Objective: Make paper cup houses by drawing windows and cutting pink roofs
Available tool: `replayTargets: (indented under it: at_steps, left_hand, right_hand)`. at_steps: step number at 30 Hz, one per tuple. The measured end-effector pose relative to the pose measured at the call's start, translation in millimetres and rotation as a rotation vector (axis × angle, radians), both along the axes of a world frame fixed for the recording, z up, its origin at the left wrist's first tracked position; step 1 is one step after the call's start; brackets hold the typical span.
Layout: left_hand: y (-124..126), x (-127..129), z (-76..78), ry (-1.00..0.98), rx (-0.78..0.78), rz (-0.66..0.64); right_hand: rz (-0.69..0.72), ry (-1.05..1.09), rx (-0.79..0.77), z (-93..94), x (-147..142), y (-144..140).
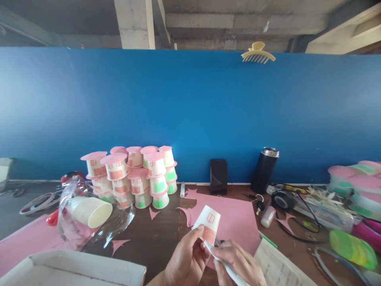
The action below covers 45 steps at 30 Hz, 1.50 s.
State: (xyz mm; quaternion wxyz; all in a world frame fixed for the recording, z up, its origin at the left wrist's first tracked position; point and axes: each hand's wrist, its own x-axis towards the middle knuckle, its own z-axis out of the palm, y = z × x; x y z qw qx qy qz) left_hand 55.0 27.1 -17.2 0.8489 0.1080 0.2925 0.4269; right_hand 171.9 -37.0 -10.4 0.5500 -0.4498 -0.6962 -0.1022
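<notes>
At six o'clock on the bench (154,238), your left hand (186,260) has its grip clamped on a white paper cup (209,225) with pink window and door stickers, held tilted above the pink paper sheet (238,222). Your right hand (238,264) is closed around a white pen-like tool (229,270) whose tip touches the cup. At ten o'clock stands a stack of finished cup houses (133,176).

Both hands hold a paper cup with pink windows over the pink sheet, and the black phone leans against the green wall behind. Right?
Not quite: the wall is blue, not green, as the head view shows. The left hand and right hand do hold the cup over the pink sheet, phone leaning behind.
</notes>
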Motion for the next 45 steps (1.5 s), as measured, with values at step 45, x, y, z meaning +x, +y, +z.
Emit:
replayTargets:
  at_steps: [45]
  left_hand:
    - [-8,3,9.1,0.123,0.367,-0.058]
  right_hand:
    - [-0.038,0.252,-0.345,22.0,22,3]
